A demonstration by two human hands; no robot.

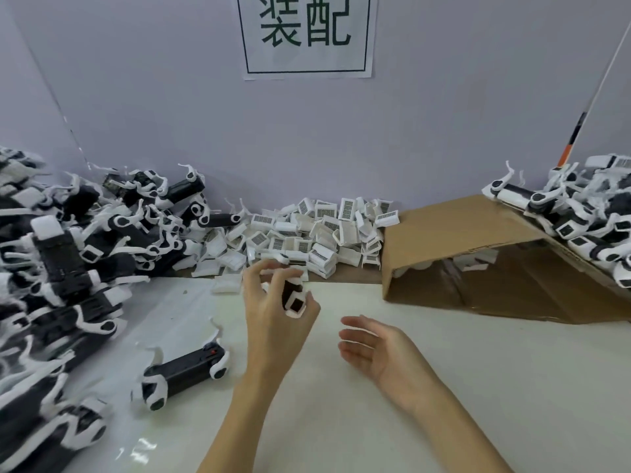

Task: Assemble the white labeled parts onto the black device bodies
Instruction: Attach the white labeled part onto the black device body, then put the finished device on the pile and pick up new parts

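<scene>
My left hand [273,312] grips a black device body [294,297] with white ends, held upright above the table's middle. Its fingers curl round the top of the device. My right hand [375,349] hovers just to the right, palm up, fingers relaxed, holding nothing. A heap of white labeled parts [317,233] with barcode stickers lies against the back wall. One black device body [186,373] lies on its side on the table to the left of my left forearm.
A large pile of black and white devices [58,268] fills the left side. A tilted cardboard box [478,254] stands at the right, with more devices [587,213] heaped on its upper flap. A paper sign [307,32] hangs on the wall.
</scene>
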